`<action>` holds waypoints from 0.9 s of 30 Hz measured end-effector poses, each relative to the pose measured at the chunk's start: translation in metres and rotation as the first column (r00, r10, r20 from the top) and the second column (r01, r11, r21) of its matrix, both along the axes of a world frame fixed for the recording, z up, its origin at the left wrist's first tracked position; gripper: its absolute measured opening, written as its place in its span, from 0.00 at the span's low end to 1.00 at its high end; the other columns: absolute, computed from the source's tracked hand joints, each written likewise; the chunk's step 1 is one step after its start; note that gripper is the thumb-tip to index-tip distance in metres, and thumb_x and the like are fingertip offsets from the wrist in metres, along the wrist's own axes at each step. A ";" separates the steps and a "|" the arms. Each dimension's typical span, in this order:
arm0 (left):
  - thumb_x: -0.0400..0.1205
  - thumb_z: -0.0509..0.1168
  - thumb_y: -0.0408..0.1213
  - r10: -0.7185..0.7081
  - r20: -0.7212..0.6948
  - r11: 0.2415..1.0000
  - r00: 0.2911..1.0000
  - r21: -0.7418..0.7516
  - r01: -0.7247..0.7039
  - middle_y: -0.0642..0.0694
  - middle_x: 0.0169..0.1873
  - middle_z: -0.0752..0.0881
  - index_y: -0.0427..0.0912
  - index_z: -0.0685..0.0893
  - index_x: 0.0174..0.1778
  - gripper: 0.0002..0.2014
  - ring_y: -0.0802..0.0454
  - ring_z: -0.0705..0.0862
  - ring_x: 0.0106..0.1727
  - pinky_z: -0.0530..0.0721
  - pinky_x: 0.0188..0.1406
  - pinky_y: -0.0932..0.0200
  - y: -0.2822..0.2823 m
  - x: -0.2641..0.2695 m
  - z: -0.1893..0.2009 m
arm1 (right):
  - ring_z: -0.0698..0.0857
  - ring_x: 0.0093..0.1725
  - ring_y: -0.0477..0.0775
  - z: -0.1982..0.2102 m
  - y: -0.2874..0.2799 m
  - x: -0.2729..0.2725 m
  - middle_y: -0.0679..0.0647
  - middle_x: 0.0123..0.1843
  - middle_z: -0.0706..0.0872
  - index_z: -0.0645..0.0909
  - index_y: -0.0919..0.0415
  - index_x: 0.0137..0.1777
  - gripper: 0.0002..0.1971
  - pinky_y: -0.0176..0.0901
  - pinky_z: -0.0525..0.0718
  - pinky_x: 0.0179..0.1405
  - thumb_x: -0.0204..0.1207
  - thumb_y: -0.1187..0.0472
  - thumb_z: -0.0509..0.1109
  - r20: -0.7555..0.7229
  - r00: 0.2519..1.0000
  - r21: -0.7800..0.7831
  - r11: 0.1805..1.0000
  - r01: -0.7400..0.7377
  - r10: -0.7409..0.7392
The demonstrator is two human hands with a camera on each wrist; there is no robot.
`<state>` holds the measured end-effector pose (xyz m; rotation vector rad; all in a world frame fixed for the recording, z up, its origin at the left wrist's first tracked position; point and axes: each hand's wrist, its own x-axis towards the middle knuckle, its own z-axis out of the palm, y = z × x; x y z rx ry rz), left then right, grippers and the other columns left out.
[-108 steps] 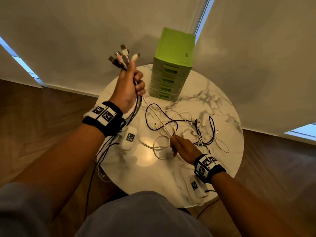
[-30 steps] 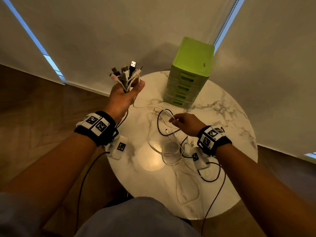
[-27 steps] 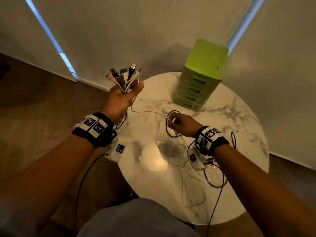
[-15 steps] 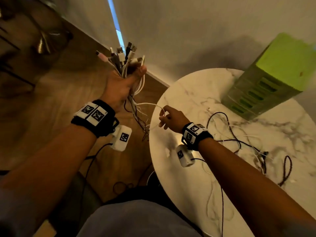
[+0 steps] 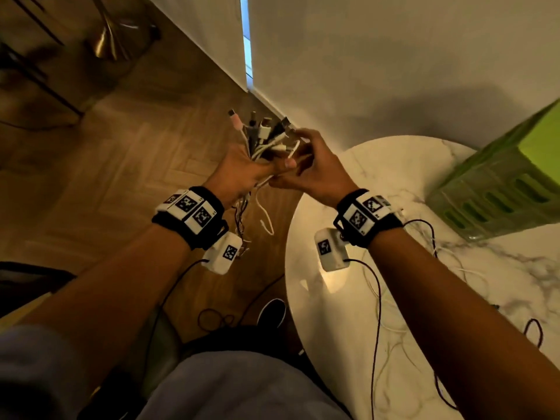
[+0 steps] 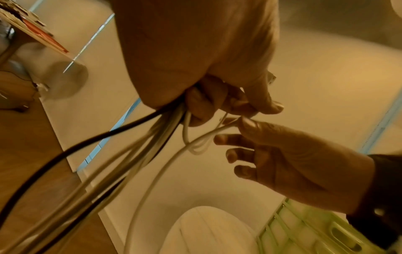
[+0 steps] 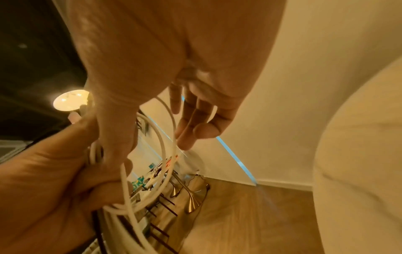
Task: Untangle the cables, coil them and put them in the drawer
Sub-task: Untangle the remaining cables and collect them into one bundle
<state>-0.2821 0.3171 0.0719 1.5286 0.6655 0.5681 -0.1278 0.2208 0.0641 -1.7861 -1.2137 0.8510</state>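
Note:
My left hand point(image 5: 242, 174) grips a bundle of cables point(image 5: 263, 137), plugs pointing up, held over the floor left of the table. In the left wrist view its fingers point(image 6: 206, 101) curl round the black and white cables point(image 6: 135, 159), which hang below. My right hand point(image 5: 312, 171) meets the left. Its thumb point(image 7: 117, 134) presses a looped white cable point(image 7: 172, 130) against the bundle. The other right fingers point(image 7: 191, 120) are straight and spread. The green drawer unit point(image 5: 500, 189) stands at the far right, drawers closed.
More loose white and black cables point(image 5: 448, 262) lie on the round marble table point(image 5: 318, 298) to my right. Wrist camera leads trail across it. Wooden floor lies to the left, with a brass lamp base point(image 5: 106, 47) far off. A white wall runs close behind.
My right hand has lifted a white cable off the table and brought it to the left hand's bundle. Both hands have shifted left, past the table's edge, and the view has turned with them.

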 end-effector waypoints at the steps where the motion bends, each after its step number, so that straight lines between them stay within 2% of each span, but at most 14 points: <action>1: 0.75 0.81 0.33 -0.003 -0.005 1.000 1.000 -0.010 0.003 0.48 0.52 0.93 0.29 0.69 0.77 0.38 0.49 0.92 0.58 0.89 0.59 0.53 0.001 -0.001 -0.001 | 0.85 0.52 0.43 0.005 0.002 0.003 0.49 0.61 0.83 0.67 0.49 0.76 0.44 0.31 0.86 0.45 0.63 0.52 0.88 0.032 0.999 0.003 1.000 -0.031 0.031; 3: 0.76 0.80 0.31 -0.028 -0.008 1.000 1.000 0.002 0.028 0.46 0.53 0.93 0.39 0.77 0.74 0.31 0.47 0.92 0.59 0.89 0.62 0.47 0.004 -0.002 0.000 | 0.86 0.52 0.42 0.010 0.002 0.003 0.47 0.61 0.82 0.70 0.51 0.74 0.39 0.28 0.85 0.45 0.66 0.54 0.86 0.052 0.997 0.007 0.998 -0.066 0.066; 5: 0.75 0.80 0.34 -0.062 -0.026 0.997 0.998 0.045 0.063 0.50 0.50 0.94 0.56 0.88 0.57 0.18 0.50 0.92 0.57 0.89 0.63 0.46 0.007 -0.003 0.002 | 0.87 0.51 0.43 0.004 0.000 0.002 0.47 0.59 0.84 0.73 0.53 0.71 0.32 0.32 0.87 0.47 0.70 0.54 0.84 0.004 1.000 0.018 1.000 -0.020 0.020; 6: 0.76 0.79 0.36 -0.075 -0.039 0.995 0.996 0.056 0.077 0.53 0.47 0.94 0.59 0.89 0.51 0.14 0.54 0.92 0.55 0.89 0.62 0.49 0.008 -0.004 0.002 | 0.88 0.51 0.44 0.002 -0.002 0.002 0.48 0.57 0.85 0.75 0.53 0.69 0.28 0.35 0.88 0.49 0.71 0.54 0.82 -0.038 0.999 0.024 1.000 0.017 -0.016; 8: 0.82 0.74 0.40 -0.052 -0.061 0.998 0.997 0.030 0.053 0.60 0.36 0.91 0.53 0.86 0.48 0.04 0.64 0.90 0.43 0.89 0.50 0.60 0.011 -0.002 0.004 | 0.89 0.53 0.49 -0.002 -0.007 0.001 0.53 0.57 0.87 0.77 0.57 0.65 0.20 0.43 0.89 0.51 0.76 0.57 0.78 -0.180 0.981 0.039 0.996 0.085 -0.077; 10: 0.87 0.67 0.47 0.028 -0.089 0.999 0.996 -0.031 -0.031 0.60 0.24 0.82 0.48 0.83 0.44 0.09 0.66 0.78 0.25 0.76 0.30 0.65 0.016 -0.001 0.004 | 0.91 0.53 0.55 -0.002 -0.013 -0.002 0.59 0.57 0.89 0.79 0.62 0.63 0.13 0.47 0.90 0.52 0.81 0.64 0.73 -0.332 0.938 0.055 0.990 0.129 -0.104; 12: 0.87 0.63 0.55 0.063 -0.088 0.995 0.994 -0.078 -0.070 0.55 0.25 0.72 0.49 0.82 0.42 0.16 0.60 0.67 0.22 0.66 0.23 0.62 0.023 -0.003 0.001 | 0.92 0.53 0.56 -0.008 -0.019 -0.007 0.59 0.55 0.89 0.81 0.66 0.62 0.09 0.47 0.90 0.53 0.84 0.66 0.68 -0.366 0.925 0.041 0.991 0.129 -0.105; 15: 0.88 0.62 0.55 0.116 -0.061 0.984 0.991 -0.133 -0.123 0.49 0.30 0.67 0.52 0.81 0.39 0.16 0.57 0.61 0.23 0.61 0.21 0.62 0.032 -0.004 0.003 | 0.90 0.53 0.50 -0.032 -0.031 -0.018 0.51 0.52 0.91 0.85 0.56 0.57 0.08 0.48 0.88 0.58 0.82 0.59 0.67 -0.061 0.994 -0.127 0.987 -0.102 0.095; 17: 0.88 0.63 0.54 0.114 -0.040 0.976 0.993 -0.181 -0.119 0.51 0.30 0.68 0.52 0.80 0.37 0.16 0.57 0.60 0.24 0.60 0.21 0.62 0.035 -0.004 0.006 | 0.88 0.57 0.53 -0.046 -0.038 -0.026 0.52 0.58 0.90 0.85 0.54 0.61 0.12 0.50 0.86 0.60 0.80 0.58 0.67 0.108 0.949 -0.291 0.922 -0.255 0.296; 18: 0.88 0.63 0.53 0.083 -0.028 0.973 0.996 -0.213 -0.087 0.53 0.28 0.68 0.51 0.78 0.37 0.16 0.58 0.60 0.23 0.60 0.20 0.63 0.035 -0.005 0.006 | 0.87 0.59 0.54 -0.047 -0.038 -0.028 0.53 0.62 0.88 0.82 0.56 0.66 0.15 0.50 0.86 0.59 0.80 0.61 0.69 0.139 0.941 -0.312 0.915 -0.254 0.309; 21: 0.89 0.62 0.49 -0.045 0.004 0.930 0.999 -0.365 0.044 0.55 0.23 0.66 0.47 0.74 0.34 0.18 0.59 0.60 0.19 0.61 0.17 0.65 0.030 -0.007 0.006 | 0.87 0.56 0.55 -0.033 -0.025 -0.027 0.53 0.66 0.83 0.72 0.57 0.76 0.25 0.46 0.86 0.53 0.80 0.61 0.73 0.095 0.990 -0.151 0.985 -0.089 0.104; 23: 0.89 0.61 0.49 -0.135 -0.001 0.902 0.991 -0.414 0.123 0.54 0.23 0.65 0.45 0.74 0.33 0.19 0.59 0.60 0.18 0.61 0.17 0.66 0.023 -0.007 0.005 | 0.90 0.51 0.57 -0.013 -0.011 -0.023 0.56 0.65 0.84 0.69 0.57 0.77 0.26 0.49 0.89 0.51 0.81 0.61 0.73 -0.123 0.992 -0.023 1.000 0.019 -0.022; 25: 0.89 0.60 0.51 -0.166 -0.014 0.889 0.986 -0.435 0.144 0.54 0.23 0.65 0.45 0.75 0.31 0.21 0.59 0.59 0.18 0.60 0.18 0.66 0.018 -0.007 0.003 | 0.91 0.44 0.57 0.003 -0.002 -0.019 0.60 0.57 0.87 0.74 0.59 0.72 0.19 0.51 0.90 0.44 0.84 0.61 0.70 -0.244 0.969 0.041 0.998 0.052 -0.041; 27: 0.89 0.59 0.53 -0.116 -0.017 0.895 0.993 -0.436 0.097 0.54 0.23 0.66 0.46 0.75 0.32 0.22 0.59 0.60 0.18 0.58 0.18 0.65 0.016 -0.005 0.001 | 0.87 0.35 0.53 0.016 -0.001 -0.019 0.58 0.45 0.87 0.80 0.63 0.63 0.08 0.44 0.86 0.36 0.87 0.62 0.66 -0.188 0.982 0.071 0.997 0.034 -0.020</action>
